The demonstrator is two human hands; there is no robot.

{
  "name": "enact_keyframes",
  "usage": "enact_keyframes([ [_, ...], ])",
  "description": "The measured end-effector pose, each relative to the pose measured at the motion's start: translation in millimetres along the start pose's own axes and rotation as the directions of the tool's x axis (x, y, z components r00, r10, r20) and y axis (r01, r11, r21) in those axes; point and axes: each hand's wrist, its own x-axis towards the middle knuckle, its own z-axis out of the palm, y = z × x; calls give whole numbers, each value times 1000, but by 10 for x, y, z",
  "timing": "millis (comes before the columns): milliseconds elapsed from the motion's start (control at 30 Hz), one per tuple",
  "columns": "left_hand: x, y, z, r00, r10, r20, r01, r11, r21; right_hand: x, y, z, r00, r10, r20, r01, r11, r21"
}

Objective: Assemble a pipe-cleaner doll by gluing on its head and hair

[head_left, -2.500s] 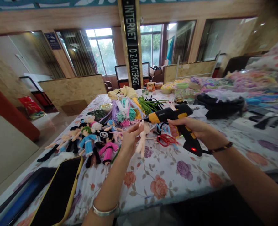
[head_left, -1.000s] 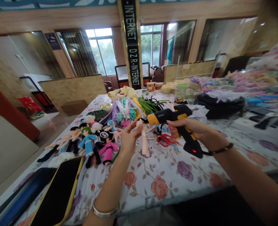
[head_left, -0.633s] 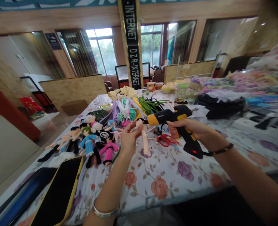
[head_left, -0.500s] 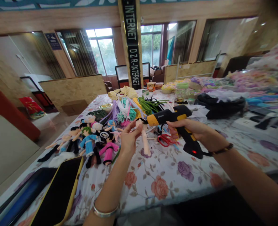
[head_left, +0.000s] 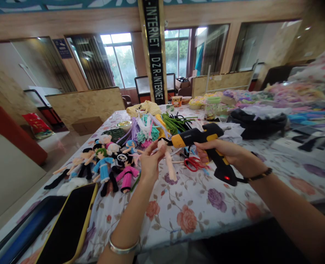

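Observation:
My left hand pinches a bare cream doll body by its head, legs hanging down over the floral tablecloth. My right hand grips a black and yellow glue gun, its red light on. The gun's nozzle touches the doll's head. Red scissors lie on the cloth just under the gun.
Several finished dolls lie left of my hands. A bundle of coloured pipe cleaners sits behind them. A yellow-edged phone rests at the near left. Black bags and fluffy material piles fill the right.
The doll body has turned from tilted to hanging upright, and the glue gun nozzle has closed in onto its head. Both hands have held nearly still for the last second.

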Motion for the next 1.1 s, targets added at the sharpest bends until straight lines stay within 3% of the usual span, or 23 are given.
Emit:
enact_keyframes([
  [700, 8, 13, 3, 1000, 12, -14, -13, 998, -60, 6, 1, 22, 998, 59, 29, -60, 998, 19],
  [1100, 2, 15, 9, 999, 2, -49, -6, 997, -76, -11, 21, 104, 984, -85, -156, 61, 986, -155],
])
